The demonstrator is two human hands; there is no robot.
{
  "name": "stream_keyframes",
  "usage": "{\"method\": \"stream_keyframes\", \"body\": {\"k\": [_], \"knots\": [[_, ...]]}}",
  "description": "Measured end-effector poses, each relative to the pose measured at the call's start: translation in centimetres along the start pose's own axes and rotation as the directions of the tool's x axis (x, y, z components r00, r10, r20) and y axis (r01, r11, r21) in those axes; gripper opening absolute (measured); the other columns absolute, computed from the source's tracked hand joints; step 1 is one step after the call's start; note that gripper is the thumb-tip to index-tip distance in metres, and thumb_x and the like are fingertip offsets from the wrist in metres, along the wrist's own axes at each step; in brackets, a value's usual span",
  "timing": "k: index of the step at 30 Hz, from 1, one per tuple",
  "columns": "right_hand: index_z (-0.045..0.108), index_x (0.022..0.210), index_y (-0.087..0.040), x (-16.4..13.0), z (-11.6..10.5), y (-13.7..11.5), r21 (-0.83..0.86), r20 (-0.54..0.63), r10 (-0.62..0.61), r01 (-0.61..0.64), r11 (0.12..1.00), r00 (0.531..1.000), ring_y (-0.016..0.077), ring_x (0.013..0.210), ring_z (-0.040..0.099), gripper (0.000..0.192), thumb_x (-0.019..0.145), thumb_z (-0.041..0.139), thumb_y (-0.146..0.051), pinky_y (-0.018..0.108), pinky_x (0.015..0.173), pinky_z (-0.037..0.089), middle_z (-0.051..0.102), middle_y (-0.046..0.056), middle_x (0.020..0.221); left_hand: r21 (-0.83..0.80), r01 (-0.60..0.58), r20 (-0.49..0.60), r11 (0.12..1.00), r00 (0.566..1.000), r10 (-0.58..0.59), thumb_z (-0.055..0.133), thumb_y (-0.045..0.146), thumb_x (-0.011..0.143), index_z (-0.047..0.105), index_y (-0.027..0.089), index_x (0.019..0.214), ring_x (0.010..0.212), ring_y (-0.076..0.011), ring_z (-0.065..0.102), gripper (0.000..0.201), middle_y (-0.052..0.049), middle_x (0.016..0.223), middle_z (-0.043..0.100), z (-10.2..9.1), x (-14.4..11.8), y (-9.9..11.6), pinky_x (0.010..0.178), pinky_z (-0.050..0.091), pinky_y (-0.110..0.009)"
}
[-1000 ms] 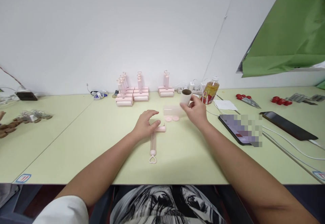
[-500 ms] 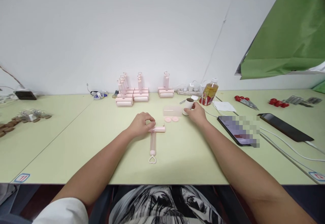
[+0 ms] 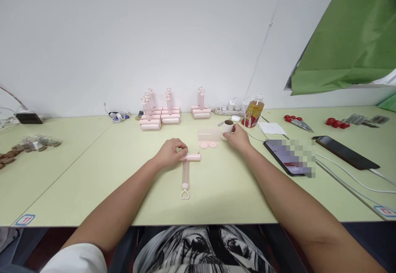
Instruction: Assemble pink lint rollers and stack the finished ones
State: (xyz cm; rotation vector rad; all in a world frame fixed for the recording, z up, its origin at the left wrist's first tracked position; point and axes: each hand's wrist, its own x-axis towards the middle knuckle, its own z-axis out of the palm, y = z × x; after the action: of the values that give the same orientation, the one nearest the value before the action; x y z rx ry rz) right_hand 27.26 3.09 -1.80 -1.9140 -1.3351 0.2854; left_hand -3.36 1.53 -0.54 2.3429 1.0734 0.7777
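Note:
In front of me lies a pink lint roller handle (image 3: 185, 176) with a heart-shaped loop at its near end and a crossbar at its far end. My left hand (image 3: 171, 153) has its fingers closed on the left end of that crossbar, resting on the table. Farther off, my right hand (image 3: 237, 138) grips a white paper roll (image 3: 227, 130), which stands upright with its brown hollow core facing up. Left of the roll lie a translucent pink cover (image 3: 208, 135) and two round pink caps (image 3: 208, 145).
Several finished pink lint rollers (image 3: 150, 124) stand by the wall. A drink bottle (image 3: 254, 110) and power strip (image 3: 229, 111) are behind my right hand. Two phones (image 3: 286, 157) with cables, red-handled tools (image 3: 297, 121) and white paper (image 3: 272, 128) lie right. Brown pieces (image 3: 10, 154) lie far left.
The view has shifted slightly. Both hands keep their hold on the handle and the paper roll, with no clear movement of either.

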Motion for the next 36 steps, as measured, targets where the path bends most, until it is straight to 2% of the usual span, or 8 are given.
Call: {"method": "stream_keyframes", "body": {"k": [7,11,16,21,25,28,32,36], "knots": [[0.055,0.102,-0.019,0.0,0.3,0.4,0.0,0.031,-0.005,0.005,1.0,0.999,0.0253,0.089,0.061,0.042,0.067,0.065,-0.038,0.035,0.075,0.044,0.065,0.012,0.109,0.059,-0.042,0.147,0.997,0.989,0.032,0.059,0.032,0.077,0.073,0.022,0.08,0.084,-0.0212,0.061,0.017,-0.004,0.086,0.069,-0.4,-0.2,0.3,0.075,0.045,-0.031],[0.045,0.125,-0.017,-0.2,0.2,0.0,0.027,-0.13,-0.027,0.031,0.999,0.991,0.0324,0.115,0.05,0.064,0.069,0.064,-0.04,0.045,0.094,0.04,0.055,0.017,0.126,0.052,0.008,0.212,0.999,0.977,-0.018,0.059,0.035,0.076,0.072,0.022,0.082,0.076,-0.0203,0.06,0.02,-0.004,0.083,0.068,-0.4,-0.3,0.4,0.066,0.044,-0.029],[0.047,0.121,-0.016,-1.7,-1.1,-2.2,-0.004,-0.409,-0.266,0.29,0.957,0.873,0.0311,0.112,0.05,0.048,0.078,0.056,-0.036,0.047,0.097,0.037,0.056,0.016,0.116,-0.1,0.087,0.267,0.991,0.962,-0.057,0.057,0.033,0.076,0.067,0.02,0.075,0.067,-0.0167,0.057,0.017,-0.002,0.075,0.064,-0.6,-0.4,0.7,0.06,0.042,-0.027],[0.053,0.108,-0.02,-4.5,-1.2,-4.4,0.03,-0.422,-0.45,0.508,0.861,0.787,0.0274,0.099,0.056,0.029,0.083,0.051,-0.034,0.045,0.09,0.043,0.06,0.011,0.098,-0.101,0.073,0.307,0.992,0.951,-0.039,0.063,0.038,0.074,0.069,0.02,0.084,0.07,-0.0175,0.057,0.021,-0.003,0.082,0.066,-0.9,-0.6,0.8,0.06,0.041,-0.027],[0.057,0.095,-0.021,-6.4,-0.5,-5.3,0.181,-0.312,-0.539,0.606,0.774,0.782,0.0202,0.077,0.058,0.017,0.083,0.051,-0.033,0.035,0.075,0.048,0.061,0.003,0.078,-0.114,0.116,0.409,0.987,0.91,-0.06,0.063,0.042,0.075,0.069,0.019,0.074,0.061,-0.015,0.053,0.024,-0.001,0.069,0.063,-0.5,-0.7,0.3,0.055,0.038,-0.025],[0.057,0.081,-0.021,-7.5,-0.4,-5.8,0.267,-0.17,-0.587,0.61,0.746,0.792,0.015,0.06,0.052,0.013,0.085,0.051,-0.032,0.028,0.062,0.044,0.057,-0.001,0.065,-0.182,0.124,0.374,0.975,0.926,-0.048,0.062,0.043,0.076,0.068,0.018,0.074,0.062,-0.0139,0.053,0.026,-0.001,0.069,0.062,-0.3,-0.5,0.2,0.056,0.039,-0.025],[0.056,0.071,-0.02,-8.3,-0.6,-6.4,0.308,0.07,-0.603,0.557,0.771,0.795,0.0121,0.053,0.046,0.026,0.089,0.05,-0.038,0.025,0.053,0.036,0.053,-0.003,0.058,-0.255,0.126,0.124,0.959,0.988,-0.097,0.063,0.042,0.077,0.068,0.017,0.073,0.065,-0.0132,0.053,0.026,-0.001,0.072,0.062,-0.3,-0.2,0.5,0.059,0.041,-0.025],[0.062,0.085,-0.02,-8.8,-0.1,-6.7,0.227,0.374,-0.609,0.567,0.792,0.7,0.015,0.068,0.055,0.028,0.082,0.062,-0.047,0.025,0.057,0.037,0.064,0.001,0.078,-0.258,0.103,-0.113,0.961,0.984,-0.136,0.064,0.044,0.077,0.067,0.017,0.07,0.069,-0.014,0.054,0.028,-0.002,0.072,0.062,0.1,-0.2,1.0,0.062,0.043,-0.026]]}}
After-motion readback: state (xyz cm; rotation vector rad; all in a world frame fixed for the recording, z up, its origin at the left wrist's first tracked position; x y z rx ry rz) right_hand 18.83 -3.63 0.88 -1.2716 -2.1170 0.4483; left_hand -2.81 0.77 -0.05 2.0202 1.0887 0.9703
